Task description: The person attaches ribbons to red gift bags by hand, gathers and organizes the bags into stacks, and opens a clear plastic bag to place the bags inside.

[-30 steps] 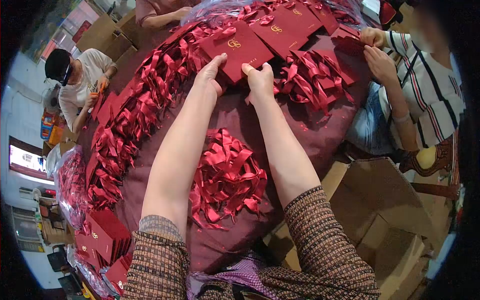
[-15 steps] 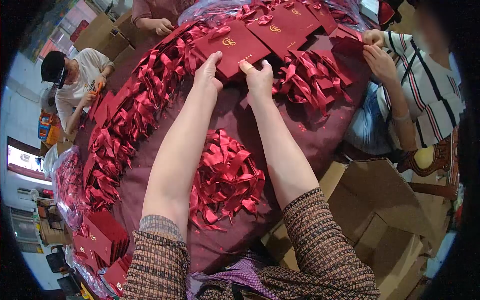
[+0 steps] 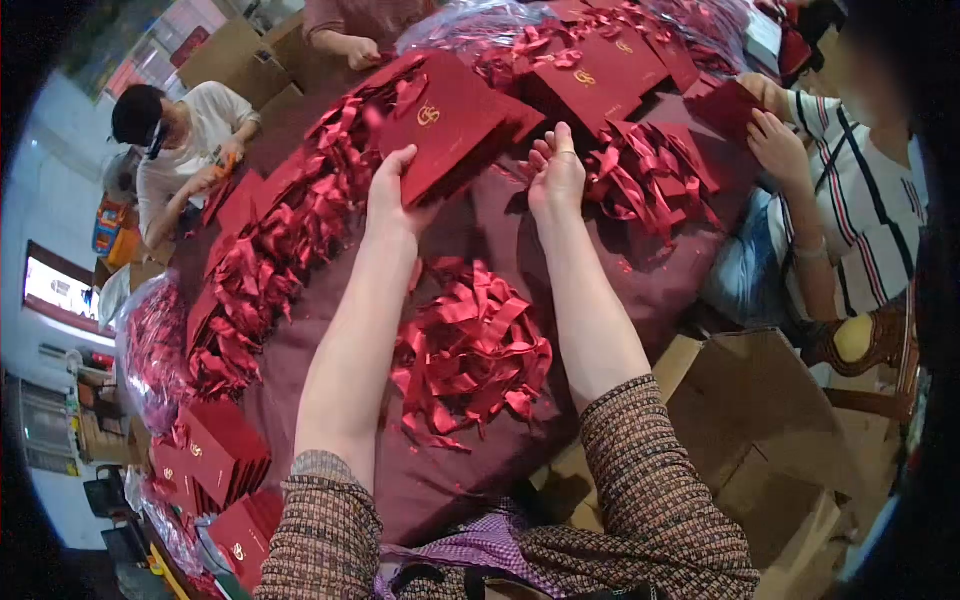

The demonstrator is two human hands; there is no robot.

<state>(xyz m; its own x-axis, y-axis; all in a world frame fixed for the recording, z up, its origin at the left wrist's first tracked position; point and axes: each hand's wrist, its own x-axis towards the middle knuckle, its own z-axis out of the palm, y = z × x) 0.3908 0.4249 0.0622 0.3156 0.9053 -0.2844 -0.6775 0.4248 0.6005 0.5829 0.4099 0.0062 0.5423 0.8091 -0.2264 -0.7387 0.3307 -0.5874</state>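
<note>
My left hand is closed round the near left edge of a stack of flat red paper gift bags, tilted up off the table, a gold emblem on its top face. Its thumb lies on top and the fingers are hidden beneath. My right hand is turned palm inward beside the stack's right end, thumb up and fingers loosely curled, apart from the stack with nothing visible in it. A heap of red satin ribbons lies between my forearms. More red gift bags with ribbons lie right of my right hand.
A long row of ribboned bags curves along the left of the cloth-covered table. Stacked bags stand at lower left. An open cardboard box is at right. Co-workers sit left and right; another person's hand is at the far side.
My left hand has lifted and tilted the stack of gift bags leftward. My right hand has come off the stack and moved slightly right. The view has shifted a little.
</note>
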